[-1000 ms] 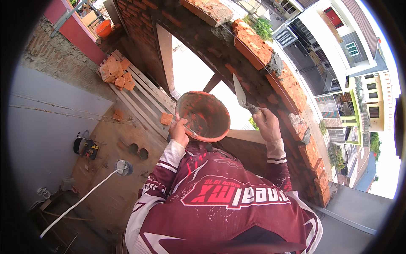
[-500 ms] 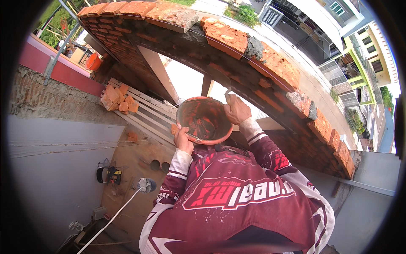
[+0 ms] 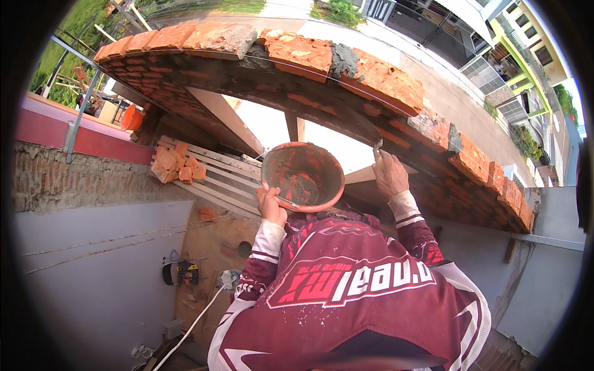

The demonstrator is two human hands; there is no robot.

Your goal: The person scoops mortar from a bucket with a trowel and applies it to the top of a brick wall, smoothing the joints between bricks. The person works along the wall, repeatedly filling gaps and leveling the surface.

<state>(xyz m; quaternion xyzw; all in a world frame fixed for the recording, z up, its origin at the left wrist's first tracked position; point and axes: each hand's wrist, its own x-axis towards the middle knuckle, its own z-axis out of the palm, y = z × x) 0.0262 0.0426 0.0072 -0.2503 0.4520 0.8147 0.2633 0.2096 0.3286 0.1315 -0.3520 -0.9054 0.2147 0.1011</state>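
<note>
Left hand [image 3: 272, 205]: closed on the near-left rim of the reddish-brown bucket [image 3: 328, 170], fingers wrapped over the edge. Right hand [image 3: 391, 175]: closed round the handle of a trowel [image 3: 378, 146], well clear of the bucket's right side. Blade points up and left, in front of the brick wall [image 3: 427, 162]; contact between blade and wall cannot be told.

Bucket: tipped so its mouth faces the camera, in front of the person's chest. Contents: a little wet grey mortar [image 3: 300, 185] low inside, with reddish streaks; inner wall smeared.

Beyond the bucket: window opening, bright, with a pale wooden frame [image 3: 223, 117] set in the brick wall. Along the wall top, a course of orange bricks [image 3: 297, 54]; a lump of grey mortar sits in one joint, and a thin string runs along the course.

Left of the bucket: wooden planks [image 3: 216, 176] laid side by side, carrying a heap of broken bricks [image 3: 176, 164] at their far end. Farther off, upper left, an orange bucket [image 3: 132, 118]; its contents are too small to tell.

Room: brown, dusty floor [image 3: 207, 253] below, pale grey wall [image 3: 105, 260] at left. Outside, a paved street and houses at upper right.
</note>
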